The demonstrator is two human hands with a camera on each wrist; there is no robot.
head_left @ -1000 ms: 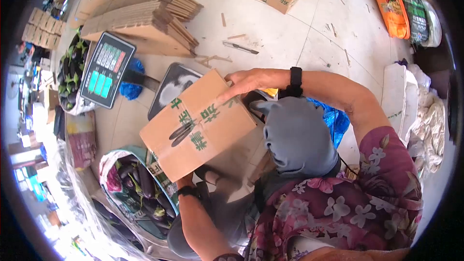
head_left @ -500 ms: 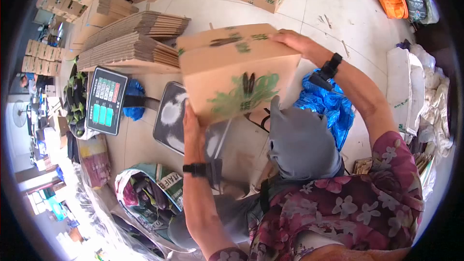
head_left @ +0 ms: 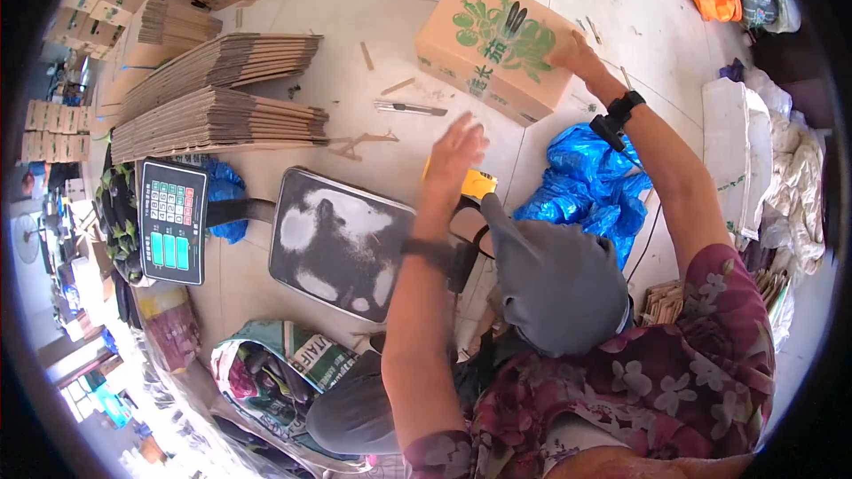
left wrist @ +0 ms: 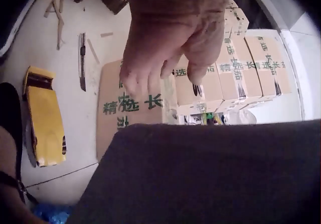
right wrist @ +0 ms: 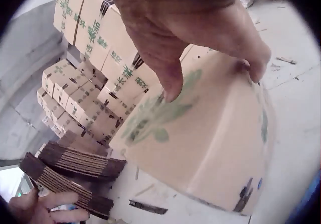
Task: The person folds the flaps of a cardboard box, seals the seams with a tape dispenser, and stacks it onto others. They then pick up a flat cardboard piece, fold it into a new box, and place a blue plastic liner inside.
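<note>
A cardboard box [head_left: 479, 53] printed with green lettering and vegetables is on the tiled floor side, in front of another printed box. My right hand [head_left: 581, 62] grips its right end; in the right wrist view the thumb [right wrist: 173, 88] lies on the printed face and the fingers reach over an edge. My left hand [head_left: 457, 155] is off the box, in the air on its near side, with fingers loosely bent and nothing in them. Behind that hand in the head view, the scale's black platform [head_left: 342, 244] is bare and dusted white.
Folded cardboard stacks [head_left: 217, 120] stand at the left, with the scale display [head_left: 173, 222] below them. A box cutter [head_left: 411, 108] and cardboard scraps lie on the floor. A yellow object [left wrist: 45, 123], blue plastic [head_left: 586, 177] and a sack of eggplants [head_left: 266, 377] are near the person.
The box has gone from above the scale to the far side, beside another box, and has turned. My left hand has let go of it; the right hand has stayed on it.
</note>
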